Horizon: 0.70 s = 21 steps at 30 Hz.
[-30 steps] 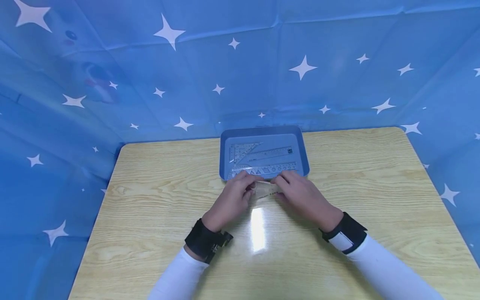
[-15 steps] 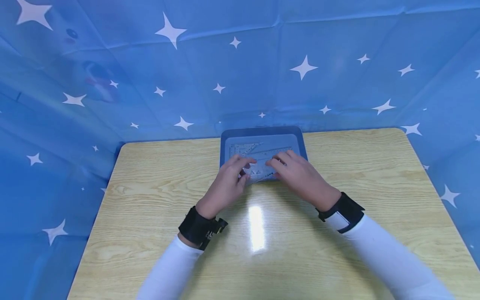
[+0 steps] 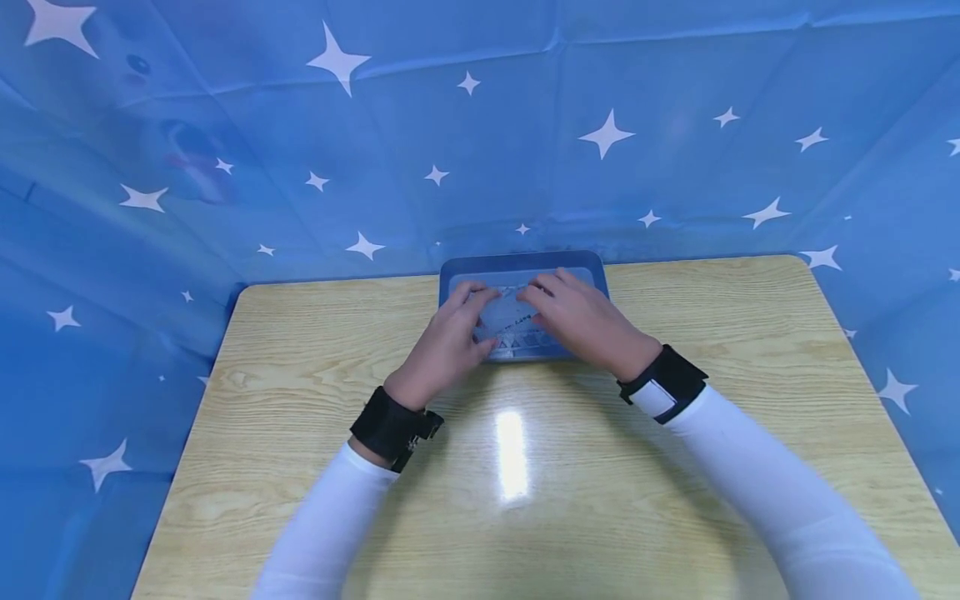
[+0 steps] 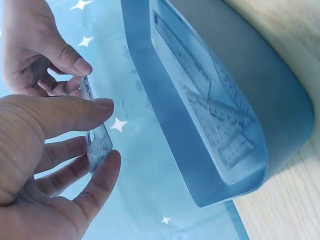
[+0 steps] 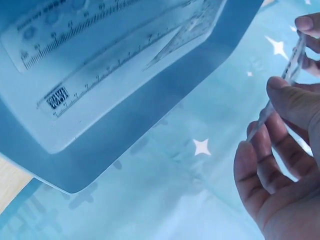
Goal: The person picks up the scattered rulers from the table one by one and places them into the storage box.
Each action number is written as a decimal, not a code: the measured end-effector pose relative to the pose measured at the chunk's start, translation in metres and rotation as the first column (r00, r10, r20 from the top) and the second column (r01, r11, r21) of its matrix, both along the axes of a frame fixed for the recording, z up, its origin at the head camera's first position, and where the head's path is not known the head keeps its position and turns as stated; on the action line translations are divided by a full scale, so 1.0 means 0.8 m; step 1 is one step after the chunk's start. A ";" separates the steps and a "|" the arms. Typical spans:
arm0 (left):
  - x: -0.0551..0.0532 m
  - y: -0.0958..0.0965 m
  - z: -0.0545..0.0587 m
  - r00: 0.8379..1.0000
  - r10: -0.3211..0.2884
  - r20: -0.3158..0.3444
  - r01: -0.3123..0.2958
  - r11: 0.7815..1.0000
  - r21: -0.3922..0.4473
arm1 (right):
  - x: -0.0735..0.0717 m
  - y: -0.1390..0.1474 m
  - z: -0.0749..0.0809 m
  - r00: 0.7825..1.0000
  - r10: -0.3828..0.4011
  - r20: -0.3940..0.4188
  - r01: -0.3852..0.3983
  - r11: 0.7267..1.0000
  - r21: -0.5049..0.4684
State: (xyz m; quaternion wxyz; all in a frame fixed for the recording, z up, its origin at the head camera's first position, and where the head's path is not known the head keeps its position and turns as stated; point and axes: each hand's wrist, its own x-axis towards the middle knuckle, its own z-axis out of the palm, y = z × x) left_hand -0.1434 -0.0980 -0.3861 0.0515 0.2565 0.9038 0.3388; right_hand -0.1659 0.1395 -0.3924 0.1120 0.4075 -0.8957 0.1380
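My left hand [image 3: 441,346] and right hand [image 3: 588,323] pinch a thin, flat piece of clear plastic with dark print [image 4: 100,142] between them, one at each end. They hold it up above the blue tray [image 3: 517,262] in the head view. In both wrist views the piece is seen nearly edge-on, so its full outline is hidden. Below it in the tray lie a clear set square [image 4: 220,120], a straight ruler [image 5: 95,85] and a ruler with cut-out shapes [image 5: 60,30].
The tray stands at the back edge of a light wooden table [image 3: 337,333]. Blue cloth with white stars [image 3: 450,125] hangs behind and at the sides. Black bands [image 3: 393,429] with cameras circle both wrists.
Both hands have moved away from the body, from in front of the tray to over it, carrying the clear plastic piece along. The tray has stayed in place.
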 end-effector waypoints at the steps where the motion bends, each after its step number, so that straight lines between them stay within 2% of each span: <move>1: -0.003 0.000 0.000 1.000 -0.002 -0.015 0.001 1.000 -0.022 | -0.003 -0.001 0.001 1.000 0.001 0.002 -0.001 1.000 0.005; 6: -0.017 -0.001 0.001 0.997 0.005 -0.082 -0.015 0.993 -0.119 | -0.022 -0.007 0.004 1.000 0.009 0.016 -0.010 1.000 0.027; 14: -0.045 0.000 -0.005 0.991 0.027 -0.130 -0.054 0.976 -0.211 | -0.053 -0.019 0.003 0.999 -0.013 0.041 0.009 0.995 0.101; 21: -0.064 0.003 -0.010 0.994 0.052 -0.099 -0.073 0.971 -0.228 | -0.073 -0.024 0.002 0.997 -0.028 0.073 0.015 0.984 0.175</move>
